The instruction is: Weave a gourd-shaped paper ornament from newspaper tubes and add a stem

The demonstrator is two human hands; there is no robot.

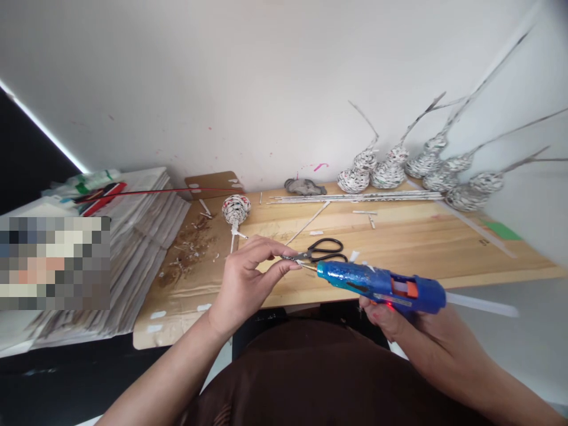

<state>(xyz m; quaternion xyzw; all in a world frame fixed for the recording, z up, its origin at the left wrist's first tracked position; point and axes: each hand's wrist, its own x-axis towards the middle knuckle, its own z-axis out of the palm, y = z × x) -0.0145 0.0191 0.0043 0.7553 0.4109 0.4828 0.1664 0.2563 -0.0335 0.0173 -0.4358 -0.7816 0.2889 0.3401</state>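
Note:
My right hand (397, 325) grips the handle of a blue glue gun (368, 279), with a white glue stick (481, 304) sticking out of its back. A small red light glows near the grip. The gun's metal nozzle points left and meets the fingertips of my left hand (252, 273). Between that thumb and the fingers is pinched a small piece of rolled paper (290, 257), mostly hidden. Black-handled scissors (327, 251) lie just behind the nozzle. Beyond my left hand rests a ball woven from paper strips (236, 209), with loose paper ends at its lower side.
Several woven paper gourd shapes (354, 180) with twig stems stand at the back right. Rolled paper sticks (355, 198) and a grey rag (305, 187) lie by the wall. Stacked newspapers (146, 236) fill the left, beside brown cardboard (177, 290) with scraps. A wooden board (408, 231) covers the table.

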